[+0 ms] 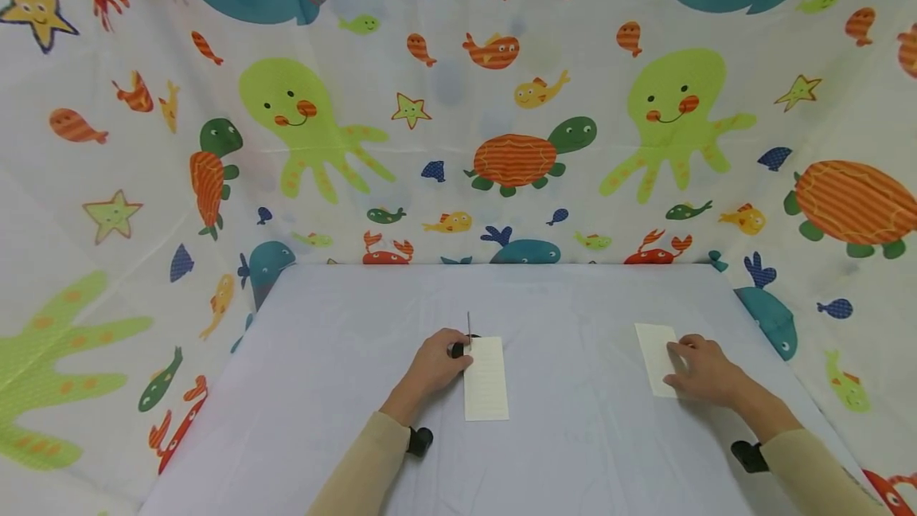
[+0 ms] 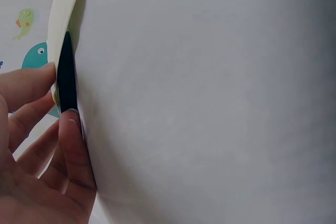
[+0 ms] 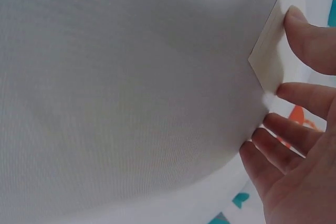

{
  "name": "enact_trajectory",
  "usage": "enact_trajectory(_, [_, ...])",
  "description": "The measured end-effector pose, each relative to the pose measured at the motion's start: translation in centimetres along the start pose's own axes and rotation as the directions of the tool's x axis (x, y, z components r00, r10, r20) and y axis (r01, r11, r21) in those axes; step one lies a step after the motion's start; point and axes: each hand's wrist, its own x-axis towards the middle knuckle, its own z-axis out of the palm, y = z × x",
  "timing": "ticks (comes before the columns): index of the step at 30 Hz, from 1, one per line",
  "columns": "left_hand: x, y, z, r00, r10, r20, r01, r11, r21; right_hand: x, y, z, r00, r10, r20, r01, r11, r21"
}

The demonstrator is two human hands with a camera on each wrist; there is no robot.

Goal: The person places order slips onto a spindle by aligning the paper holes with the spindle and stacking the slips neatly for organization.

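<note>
In the head view a lined, cream paper slip (image 1: pixel 487 381) lies on the white table, with my left hand (image 1: pixel 435 361) at its upper left corner. The thumb is on the slip (image 2: pixel 64 11), and the fingers hold a dark, flat, pointed item (image 2: pixel 67 74) against its underside. A thin dark tip (image 1: pixel 469 322) sticks up past the paper's top edge; I cannot tell what the item is. Farther right, my right hand (image 1: pixel 705 373) rests on a second cream slip (image 1: pixel 655 357). Its thumb and index fingertip touch that slip (image 3: pixel 270 59), and the other fingers extend to the tablecloth.
A white cloth covers the table (image 1: pixel 573 452), whose far edge meets a hanging curtain (image 1: pixel 430 221) printed with sea animals. The same print hangs along both sides. A small black device (image 1: pixel 420 442) sits at the left wrist, another (image 1: pixel 749 456) at the right.
</note>
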Motion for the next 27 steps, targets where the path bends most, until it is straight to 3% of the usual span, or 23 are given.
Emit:
enact_trajectory(12, [0.1, 0.1, 0.2, 1.0, 0.025, -0.011, -0.025, 1.0, 0.012, -0.5, -0.2, 0.0, 0.999, 0.018, -0.045, -0.017, 1.0, 0.019])
enact_trajectory(27, [-0.1, 0.0, 0.1, 1.0, -0.005, -0.007, 0.005, 1.0, 0.014, -0.7, -1.3, 1.1, 0.993, 0.069, -0.1, -0.067, 0.997, 0.031])
